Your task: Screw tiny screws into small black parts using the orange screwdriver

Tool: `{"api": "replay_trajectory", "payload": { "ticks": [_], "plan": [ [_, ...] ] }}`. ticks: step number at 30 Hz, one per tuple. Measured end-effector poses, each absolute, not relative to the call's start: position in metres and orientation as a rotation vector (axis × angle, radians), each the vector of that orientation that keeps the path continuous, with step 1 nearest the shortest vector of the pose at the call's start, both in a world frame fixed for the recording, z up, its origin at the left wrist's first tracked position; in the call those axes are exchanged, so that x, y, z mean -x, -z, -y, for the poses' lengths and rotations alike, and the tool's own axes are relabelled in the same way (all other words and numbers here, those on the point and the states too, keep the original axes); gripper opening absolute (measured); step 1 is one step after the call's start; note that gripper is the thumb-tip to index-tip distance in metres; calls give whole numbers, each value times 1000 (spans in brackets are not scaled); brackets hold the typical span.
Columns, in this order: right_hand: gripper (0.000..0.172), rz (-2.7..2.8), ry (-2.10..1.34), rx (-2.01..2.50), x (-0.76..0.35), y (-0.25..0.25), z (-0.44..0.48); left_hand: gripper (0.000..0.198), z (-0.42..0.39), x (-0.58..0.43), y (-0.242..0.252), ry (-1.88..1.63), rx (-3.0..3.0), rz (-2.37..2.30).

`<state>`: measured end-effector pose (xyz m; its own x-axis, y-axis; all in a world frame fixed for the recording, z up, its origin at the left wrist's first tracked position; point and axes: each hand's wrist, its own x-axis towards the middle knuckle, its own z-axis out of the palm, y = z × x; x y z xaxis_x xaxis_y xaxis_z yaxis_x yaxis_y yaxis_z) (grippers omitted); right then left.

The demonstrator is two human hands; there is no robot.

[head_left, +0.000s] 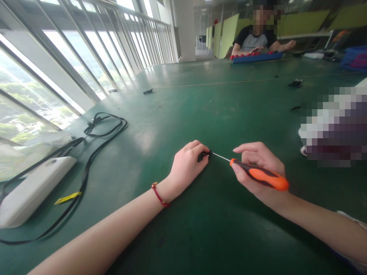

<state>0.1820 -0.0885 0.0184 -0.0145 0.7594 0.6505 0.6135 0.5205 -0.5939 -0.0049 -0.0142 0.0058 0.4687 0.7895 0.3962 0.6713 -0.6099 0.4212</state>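
L hand (189, 160) pinches small blk part (205, 154) btwn thumb & fingers, low over green table (172, 118); table contact of part: can't tell. R hand (261, 156) grips orange/blk screwdriver (266, 178) by handle; shaft points twd L hand, tip at blk part, exact seating too small to tell. Hands are apart, w/ shaft spanning the gap. Red bracelet (158, 194) sits on L wrist. Left of L hand: white box (43, 191), blk cable (86, 172), yellow tag (68, 198). Beyond both hands: person (254, 42) behind blue tray (258, 58).
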Motion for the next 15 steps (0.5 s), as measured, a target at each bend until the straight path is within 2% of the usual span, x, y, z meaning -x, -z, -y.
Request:
{"api": "replay_trajectory", "payload": {
  "ticks": [2, 3, 7, 9, 13, 15],
  "plan": [
    [16, 1748, -152, 1180, -182, -20, 89, 11, 14, 5, -6, -840, -2509, -1259],
    [18, 1735, -149, 1172, -182, -20, 89, 11, 14, 5, -6, -840, -2508, -1258],
    [38, 1614, -220, 1103, -182, -17, 87, 11, 14, 5, -6, -843, -2505, -1268],
    [39, 1612, -246, 1098, -182, -17, 86, 11, 14, 5, -5, -843, -2506, -1261],
    [18, 1723, -243, 1167, -182, -20, 87, 12, 13, 6, -4, -853, -2514, -1252],
    [16, 1717, -266, 1167, -181, -21, 87, 12, 13, 6, -4, -855, -2512, -1257]
  ]
}}
